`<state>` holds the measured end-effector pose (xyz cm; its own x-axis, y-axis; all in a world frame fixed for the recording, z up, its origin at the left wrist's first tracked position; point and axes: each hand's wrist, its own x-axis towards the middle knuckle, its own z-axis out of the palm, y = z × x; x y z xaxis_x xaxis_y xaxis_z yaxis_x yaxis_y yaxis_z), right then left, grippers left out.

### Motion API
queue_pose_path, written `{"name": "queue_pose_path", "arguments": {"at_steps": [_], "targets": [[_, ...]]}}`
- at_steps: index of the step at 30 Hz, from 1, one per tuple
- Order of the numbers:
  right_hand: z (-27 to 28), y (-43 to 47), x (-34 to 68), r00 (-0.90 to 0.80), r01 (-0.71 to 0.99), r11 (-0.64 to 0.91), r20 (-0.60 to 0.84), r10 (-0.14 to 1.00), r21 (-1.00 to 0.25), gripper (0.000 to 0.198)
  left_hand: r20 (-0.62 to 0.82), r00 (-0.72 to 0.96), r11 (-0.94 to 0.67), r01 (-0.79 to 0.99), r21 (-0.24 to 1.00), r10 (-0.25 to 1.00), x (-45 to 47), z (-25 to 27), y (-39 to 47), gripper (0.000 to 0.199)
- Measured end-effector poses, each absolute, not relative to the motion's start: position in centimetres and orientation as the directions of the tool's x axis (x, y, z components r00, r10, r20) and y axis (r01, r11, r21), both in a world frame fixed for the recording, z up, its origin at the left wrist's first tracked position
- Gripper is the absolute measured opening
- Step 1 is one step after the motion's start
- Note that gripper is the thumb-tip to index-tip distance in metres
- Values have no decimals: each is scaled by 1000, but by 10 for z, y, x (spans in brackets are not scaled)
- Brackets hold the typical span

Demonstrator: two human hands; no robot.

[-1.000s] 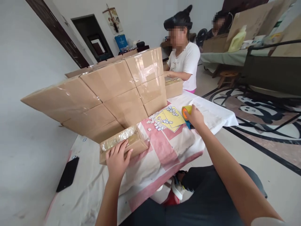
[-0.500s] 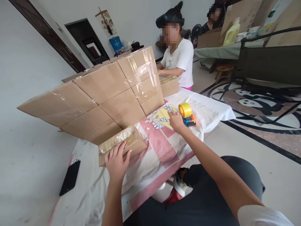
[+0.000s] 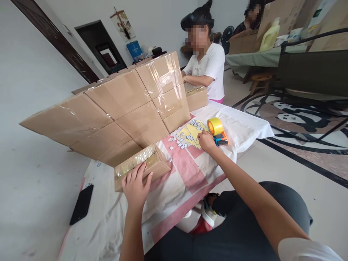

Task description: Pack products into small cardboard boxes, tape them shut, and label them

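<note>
My left hand (image 3: 136,184) lies with spread fingers on the top and near side of a small cardboard box (image 3: 160,165) sealed with shiny clear tape. Farther right, my right hand (image 3: 207,141) is closed, its fingertips curled at the edge of a yellow printed patch (image 3: 193,135) on the tablecloth. Whatever those fingers may pinch is too small or hidden to tell. Just beyond that hand stands an orange and blue tape dispenser (image 3: 221,139) with a big yellow roll of tape (image 3: 214,126). Small whitish pieces or printed shapes (image 3: 179,142) cover the patch and its left side.
A wall of stacked, taped cartons (image 3: 130,108) rises behind the small box. Across the table a person in white (image 3: 210,69) works beside another box (image 3: 197,98). A black phone (image 3: 82,204) lies on the tablecloth (image 3: 187,170) at left. Another person sits farther back.
My right hand's fingers have gone from stretched out to curled, and the hand sits slightly nearer the tape dispenser. My left hand stays on the box.
</note>
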<state>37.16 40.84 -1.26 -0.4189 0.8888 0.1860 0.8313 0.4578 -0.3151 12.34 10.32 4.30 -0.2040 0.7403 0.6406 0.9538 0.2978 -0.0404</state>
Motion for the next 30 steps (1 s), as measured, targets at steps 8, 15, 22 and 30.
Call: {"name": "queue_pose_path", "arguments": {"at_steps": [8,15,22,30], "targets": [[-12,403,360,-405,838,435,160,900,-331,31,651,-227,319,947,-24,724,129,44,104,44],[-4,387,351,-438,788,479,195,878,-387,40,646,-247,331,944,-9,722,129,44,105,45],[-8,367,311,-593,615,580,170,787,-534,17,648,-260,345,938,-5,716,130,43,106,44],[-10,365,319,-559,281,365,158,814,-888,23,672,-240,333,943,-11,700,129,42,107,46]]}}
